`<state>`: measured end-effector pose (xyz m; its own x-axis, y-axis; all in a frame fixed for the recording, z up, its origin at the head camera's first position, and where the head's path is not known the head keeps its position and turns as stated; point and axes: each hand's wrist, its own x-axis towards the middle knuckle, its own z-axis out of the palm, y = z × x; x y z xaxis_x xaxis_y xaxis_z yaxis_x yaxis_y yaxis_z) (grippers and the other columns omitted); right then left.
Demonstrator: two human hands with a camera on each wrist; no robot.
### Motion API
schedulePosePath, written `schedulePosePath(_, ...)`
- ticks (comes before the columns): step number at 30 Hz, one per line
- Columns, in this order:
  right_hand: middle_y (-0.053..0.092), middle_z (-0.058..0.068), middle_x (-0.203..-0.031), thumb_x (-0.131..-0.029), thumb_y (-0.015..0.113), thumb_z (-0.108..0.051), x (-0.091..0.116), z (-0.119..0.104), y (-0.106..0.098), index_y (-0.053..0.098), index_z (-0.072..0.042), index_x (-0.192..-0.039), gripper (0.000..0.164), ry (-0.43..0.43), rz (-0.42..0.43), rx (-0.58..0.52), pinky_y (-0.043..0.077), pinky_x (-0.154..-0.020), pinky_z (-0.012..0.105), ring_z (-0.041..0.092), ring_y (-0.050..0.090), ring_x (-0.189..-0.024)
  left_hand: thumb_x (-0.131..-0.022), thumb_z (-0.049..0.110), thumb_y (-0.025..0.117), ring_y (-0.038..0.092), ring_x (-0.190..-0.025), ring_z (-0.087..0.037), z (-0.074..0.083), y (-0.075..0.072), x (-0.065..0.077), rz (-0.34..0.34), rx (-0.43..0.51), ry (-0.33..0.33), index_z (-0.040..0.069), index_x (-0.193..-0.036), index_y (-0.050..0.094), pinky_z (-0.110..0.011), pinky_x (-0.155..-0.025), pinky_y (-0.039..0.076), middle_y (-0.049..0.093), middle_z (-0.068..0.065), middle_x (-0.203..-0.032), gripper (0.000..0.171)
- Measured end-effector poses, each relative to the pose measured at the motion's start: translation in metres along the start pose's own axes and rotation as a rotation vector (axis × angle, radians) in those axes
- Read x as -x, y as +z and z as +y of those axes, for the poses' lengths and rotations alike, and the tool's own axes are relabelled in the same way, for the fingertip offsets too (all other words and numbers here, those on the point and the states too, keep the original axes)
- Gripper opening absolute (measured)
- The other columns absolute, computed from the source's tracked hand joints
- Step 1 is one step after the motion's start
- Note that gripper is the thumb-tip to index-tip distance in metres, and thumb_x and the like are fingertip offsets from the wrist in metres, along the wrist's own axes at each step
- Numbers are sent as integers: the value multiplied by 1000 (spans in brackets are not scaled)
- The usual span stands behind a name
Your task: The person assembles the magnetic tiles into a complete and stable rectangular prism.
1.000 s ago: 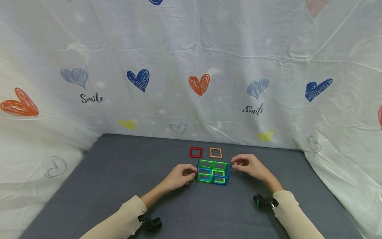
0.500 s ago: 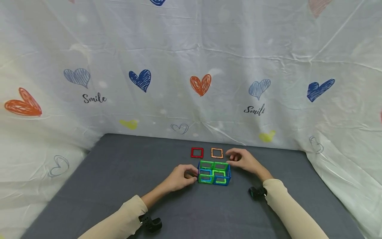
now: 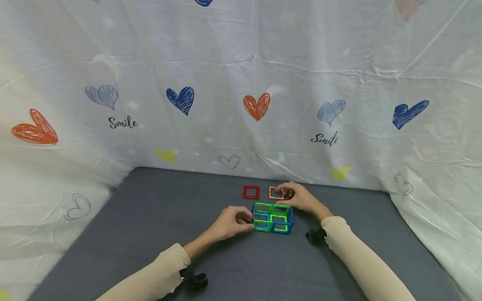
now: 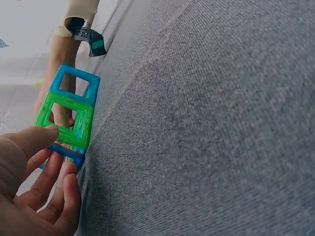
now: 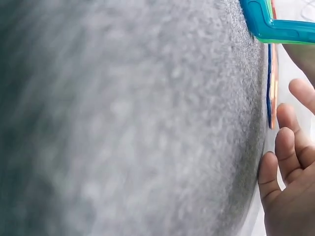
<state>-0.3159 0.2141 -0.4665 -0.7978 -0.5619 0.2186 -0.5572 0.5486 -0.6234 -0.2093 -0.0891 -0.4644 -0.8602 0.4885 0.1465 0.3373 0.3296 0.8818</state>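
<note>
A low open box of green and blue magnetic tiles (image 3: 272, 225) stands on the grey table. My left hand (image 3: 227, 223) holds its left end. In the left wrist view the thumb lies on the front green tile (image 4: 81, 125), and the fingers touch the blue end tile (image 4: 69, 153). Behind the box, my right hand (image 3: 301, 197) reaches over the right edge of an orange square tile (image 3: 270, 192), its fingers loosely bent. The right wrist view shows the right fingers (image 5: 285, 142) spread near the thin orange edge (image 5: 274, 88), holding nothing.
A red square tile (image 3: 245, 192) lies flat to the left of the orange one. The grey cloth table (image 3: 158, 209) ends at a white curtain (image 3: 211, 138) printed with hearts. A black wrist camera (image 3: 197, 282) hangs below the left forearm.
My right hand has moved left and away from me, from beside the box's right end to the orange tile. The left hand stays at the box's left end, its thumb now overlapping the front tile.
</note>
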Motion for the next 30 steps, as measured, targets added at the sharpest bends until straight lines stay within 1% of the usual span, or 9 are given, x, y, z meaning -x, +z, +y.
schedulePosePath(4,61,4,-93,-81,90,-29,-2,1,0,73,-9,-118,45,17,5,0,42,-70,36,21,50,-77,-89,9,81,70,-77,-11,1,1,0,9,-11,-5,5,-103,73,-28,-62,54,69,0,-98,17)
schedulePosePath(9,61,2,-92,-80,90,-28,0,4,-2,75,-10,-114,42,39,17,-23,42,-69,36,20,49,-76,-88,9,81,69,-77,-11,1,1,1,24,-30,-7,7,-102,74,-28,-63,54,69,1,-96,16)
schedulePosePath(13,61,2,-91,-80,90,-27,1,5,-3,76,-10,-113,39,69,6,-34,43,-68,35,20,50,-76,-88,9,81,68,-76,-10,1,1,1,27,-40,-6,8,-102,74,-28,-63,54,69,1,-96,15)
schedulePosePath(16,61,3,-90,-82,89,-25,1,5,-4,76,-10,-110,34,83,-13,-39,43,-68,35,21,50,-75,-88,10,81,68,-76,-10,1,2,1,25,-43,-10,8,-102,74,-27,-62,54,68,2,-95,15)
schedulePosePath(21,61,1,-87,-83,88,-22,1,4,-5,78,-11,-104,26,93,-29,-56,44,-67,33,20,51,-74,-88,11,82,67,-75,-10,1,2,0,26,-57,-7,9,-101,74,-27,-63,54,68,2,-95,15)
schedulePosePath(30,66,-4,-86,-87,84,-16,1,6,-5,79,-12,-97,12,100,-23,-75,45,-64,31,19,53,-71,-88,13,82,66,-75,-10,-1,2,1,31,-72,-5,10,-100,74,-28,-64,54,68,3,-95,15)
